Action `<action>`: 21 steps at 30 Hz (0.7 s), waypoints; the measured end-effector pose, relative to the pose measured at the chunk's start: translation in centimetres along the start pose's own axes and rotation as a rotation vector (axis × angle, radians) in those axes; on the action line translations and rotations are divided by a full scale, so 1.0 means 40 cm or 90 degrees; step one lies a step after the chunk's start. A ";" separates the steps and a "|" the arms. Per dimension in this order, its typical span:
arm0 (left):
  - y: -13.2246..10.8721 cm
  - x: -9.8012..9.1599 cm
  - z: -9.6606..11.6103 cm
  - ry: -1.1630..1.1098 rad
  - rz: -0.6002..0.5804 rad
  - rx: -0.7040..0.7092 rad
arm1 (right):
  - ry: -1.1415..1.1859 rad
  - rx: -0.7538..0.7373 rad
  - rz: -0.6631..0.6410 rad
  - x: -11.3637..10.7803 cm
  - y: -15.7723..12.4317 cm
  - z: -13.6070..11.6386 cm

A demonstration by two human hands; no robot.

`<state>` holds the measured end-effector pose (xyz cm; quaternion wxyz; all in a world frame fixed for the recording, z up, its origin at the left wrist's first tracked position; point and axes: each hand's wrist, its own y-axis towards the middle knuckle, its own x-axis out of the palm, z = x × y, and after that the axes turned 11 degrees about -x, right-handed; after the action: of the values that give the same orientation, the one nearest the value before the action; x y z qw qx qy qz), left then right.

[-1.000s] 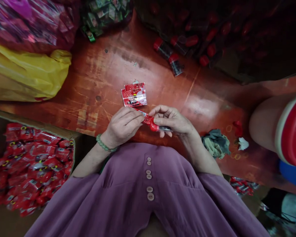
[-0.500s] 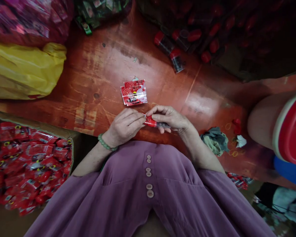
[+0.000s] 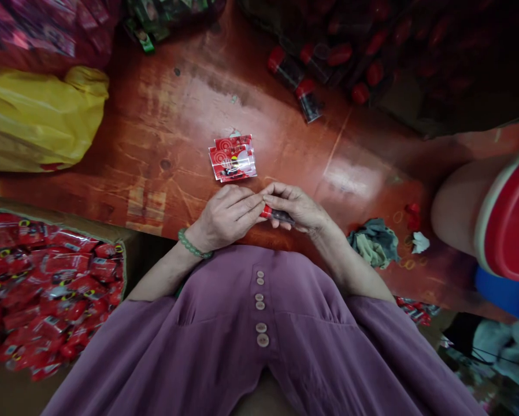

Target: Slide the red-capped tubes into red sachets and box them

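Observation:
Just above my lap, both hands meet at a small dark bottle with a red cap (image 3: 281, 215). My right hand (image 3: 300, 207) is closed round its dark body, thumb and index finger reaching the capped end. The bent fingers of my left hand (image 3: 233, 212) press together at the cap, covering most of it. A red printed card or label that showed there is mostly hidden by the fingers. Beyond my hands, a small stack of glossy red printed cards (image 3: 232, 159) lies on the red-brown table (image 3: 155, 115).
A carton of red packets (image 3: 51, 277) stands at the left, below a yellow bag (image 3: 38, 121). Red-capped bottles (image 3: 309, 101) lie at the back right, before a dark heap. Crumpled cloth (image 3: 374, 242) and a red-lidded bucket (image 3: 515, 214) sit at the right.
My left fingers have slid right over the red end of the bottle, so less of the red print shows. My right hand stays round the bottle. The view has shifted slightly.

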<state>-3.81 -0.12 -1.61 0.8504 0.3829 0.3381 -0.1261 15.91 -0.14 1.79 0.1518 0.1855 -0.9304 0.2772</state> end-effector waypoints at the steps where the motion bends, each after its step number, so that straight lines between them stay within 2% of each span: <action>1: 0.003 -0.002 0.002 -0.006 0.000 0.001 | -0.004 -0.010 0.014 0.003 -0.002 0.003; 3: 0.005 -0.010 0.011 -0.029 -0.003 -0.045 | -0.015 -0.053 0.065 0.012 -0.007 0.009; 4: 0.003 -0.014 0.019 -0.050 0.005 -0.102 | -0.028 -0.082 0.099 0.019 -0.010 0.010; 6: -0.006 -0.026 0.042 -0.126 0.052 -0.288 | -0.081 -0.151 0.172 0.035 -0.014 0.011; 8: -0.017 -0.036 0.069 -0.295 0.106 -0.516 | -0.186 -0.243 0.242 0.054 -0.018 0.009; 9: -0.021 -0.040 0.082 -0.419 0.109 -0.621 | -0.252 -0.304 0.268 0.062 -0.018 0.010; 11: -0.021 -0.044 0.105 -0.699 0.044 -0.773 | -0.385 -0.446 0.286 0.079 -0.018 0.013; 13: -0.010 -0.043 0.120 -0.910 -0.029 -0.843 | -0.493 -0.578 0.259 0.094 -0.013 0.021; 14: -0.002 -0.042 0.125 -0.966 -0.033 -0.861 | -0.531 -0.628 0.238 0.100 -0.011 0.025; 17: 0.022 -0.035 0.129 -0.997 0.048 -0.886 | -0.578 -0.716 0.197 0.109 -0.007 0.034; 19: 0.031 -0.030 0.126 -0.980 0.102 -0.898 | -0.566 -0.693 0.178 0.105 -0.012 0.034; 21: 0.033 -0.026 0.119 -0.961 0.141 -0.901 | -0.521 -0.591 0.155 0.095 -0.023 0.032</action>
<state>-1.69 -2.79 2.10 0.8777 -0.3534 -0.3226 -0.0268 12.69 -2.58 2.66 -0.1844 0.0842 -0.9510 -0.2334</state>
